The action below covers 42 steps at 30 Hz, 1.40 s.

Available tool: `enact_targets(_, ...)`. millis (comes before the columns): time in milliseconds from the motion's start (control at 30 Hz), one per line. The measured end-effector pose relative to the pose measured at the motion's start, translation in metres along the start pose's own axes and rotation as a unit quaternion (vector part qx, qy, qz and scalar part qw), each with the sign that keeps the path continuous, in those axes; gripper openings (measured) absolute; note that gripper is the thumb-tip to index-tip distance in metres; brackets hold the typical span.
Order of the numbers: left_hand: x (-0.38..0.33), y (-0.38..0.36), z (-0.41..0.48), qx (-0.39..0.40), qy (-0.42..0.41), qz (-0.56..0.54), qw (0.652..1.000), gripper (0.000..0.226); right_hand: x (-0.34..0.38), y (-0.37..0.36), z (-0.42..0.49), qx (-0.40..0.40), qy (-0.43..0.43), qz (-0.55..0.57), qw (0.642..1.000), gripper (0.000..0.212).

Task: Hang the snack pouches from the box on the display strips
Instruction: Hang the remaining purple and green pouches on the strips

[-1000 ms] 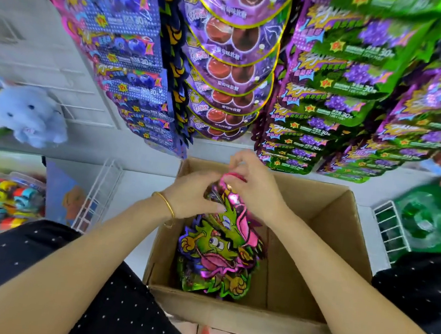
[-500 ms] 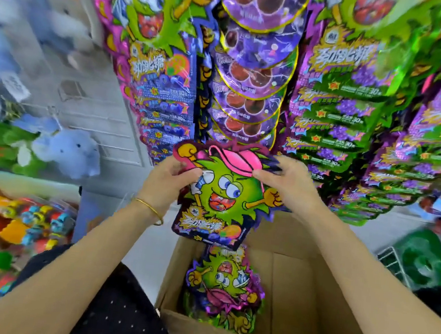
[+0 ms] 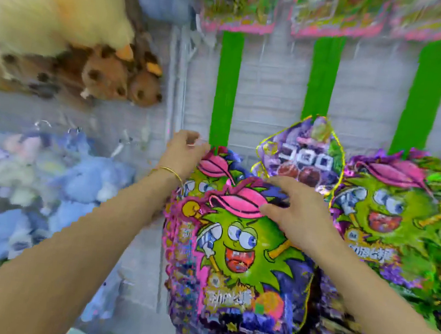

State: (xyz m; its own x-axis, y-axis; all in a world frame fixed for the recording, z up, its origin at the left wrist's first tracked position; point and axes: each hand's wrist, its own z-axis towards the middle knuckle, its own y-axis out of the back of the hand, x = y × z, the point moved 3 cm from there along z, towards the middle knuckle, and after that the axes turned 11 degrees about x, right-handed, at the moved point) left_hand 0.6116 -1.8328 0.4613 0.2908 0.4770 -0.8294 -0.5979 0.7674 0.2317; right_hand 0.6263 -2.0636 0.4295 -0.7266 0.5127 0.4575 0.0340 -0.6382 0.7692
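A snack pouch (image 3: 240, 251) printed with a green spiky monster in a pink cap is held up in front of the display wall. My right hand (image 3: 290, 216) pinches its top at the cap, thumb on the front. My left hand (image 3: 185, 149) is higher and to the left, its fingers curled at the lower end of the left green display strip (image 3: 226, 85), just above a pouch (image 3: 214, 163) of the same kind hanging there. Blur hides exactly what those fingers pinch. The box is out of view.
Two more green strips (image 3: 321, 76) (image 3: 425, 99) hang to the right, carrying a purple pouch (image 3: 306, 154) and another monster pouch (image 3: 390, 213). More pouches (image 3: 240, 7) hang above. Brown plush toys (image 3: 106, 77) and blue plush toys (image 3: 88, 179) fill the rack at left.
The view has swung up from the box to the strips. Both hands rose with the pouch. My left hand has let go of it and moved to the left strip's lower end.
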Motion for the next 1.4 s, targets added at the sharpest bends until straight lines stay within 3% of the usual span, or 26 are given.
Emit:
enact_targets(133, -0.005, 0.004, 0.03, -0.046, -0.007, 0.027, 0.999, 0.035, 0.024, 0.012, 0.023, -0.019, 0.008, -0.104, 0.994, 0.046)
enact_targets(267, -0.014, 0.0, 0.04, 0.039, -0.008, -0.015, 0.999, 0.012, 0.045, 0.018, 0.046, -0.036, 0.036, -0.105, 0.993, 0.021)
enact_targets(600, -0.046, 0.01, 0.066, 0.099, -0.004, 0.019, 0.995, 0.024, 0.066, 0.021, 0.112, -0.07, 0.053, -0.155, 0.984, 0.027)
enact_targets(800, -0.054, 0.013, 0.077, 0.122, 0.066, 0.006, 0.99, 0.037, 0.078, 0.024, 0.118, -0.085, 0.078, -0.197, 0.974, 0.028)
enact_targets(967, -0.057, 0.012, 0.077, 0.123, 0.103, -0.058, 0.985, 0.015, 0.084, 0.022, 0.124, -0.082, 0.086, -0.214, 0.97, 0.028)
enact_targets(1400, -0.048, 0.013, 0.076, 0.133, 0.116, -0.116, 0.977, 0.026, 0.081, 0.019, 0.136, -0.072, 0.078, -0.201, 0.974, 0.036)
